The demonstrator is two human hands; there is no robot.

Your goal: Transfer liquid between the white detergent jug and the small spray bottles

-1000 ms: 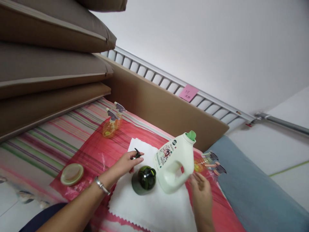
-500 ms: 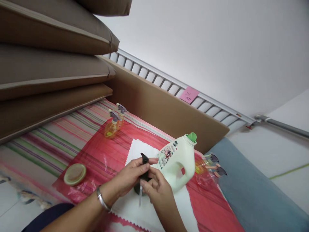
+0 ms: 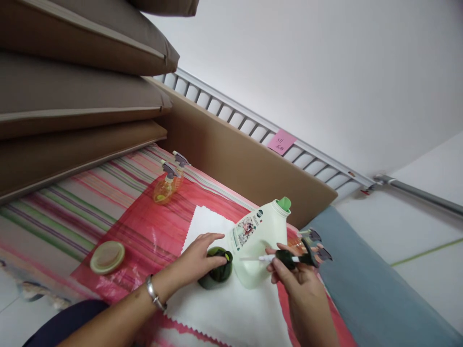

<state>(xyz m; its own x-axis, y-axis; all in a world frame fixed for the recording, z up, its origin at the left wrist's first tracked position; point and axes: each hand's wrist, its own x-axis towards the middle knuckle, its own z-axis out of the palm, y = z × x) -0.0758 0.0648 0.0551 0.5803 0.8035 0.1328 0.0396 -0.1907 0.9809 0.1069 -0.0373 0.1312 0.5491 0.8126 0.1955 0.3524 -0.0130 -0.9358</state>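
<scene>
Rt of green btl (image 3: 220, 276), my R hand (image 3: 302, 285) clamps pump head (image 3: 285, 259), tube (image 3: 266, 259) pointing L twd it, L hand (image 3: 193, 260) nearer, grip unclear.

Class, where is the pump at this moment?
In the head view, the pump is right of centre, held in the right hand, its tube pointing left towards the green bottle.

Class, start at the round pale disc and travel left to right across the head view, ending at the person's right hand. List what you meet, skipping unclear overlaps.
Round pale disc → amber spray bottles → dark green bottle → pale green jug → right hand.
</scene>
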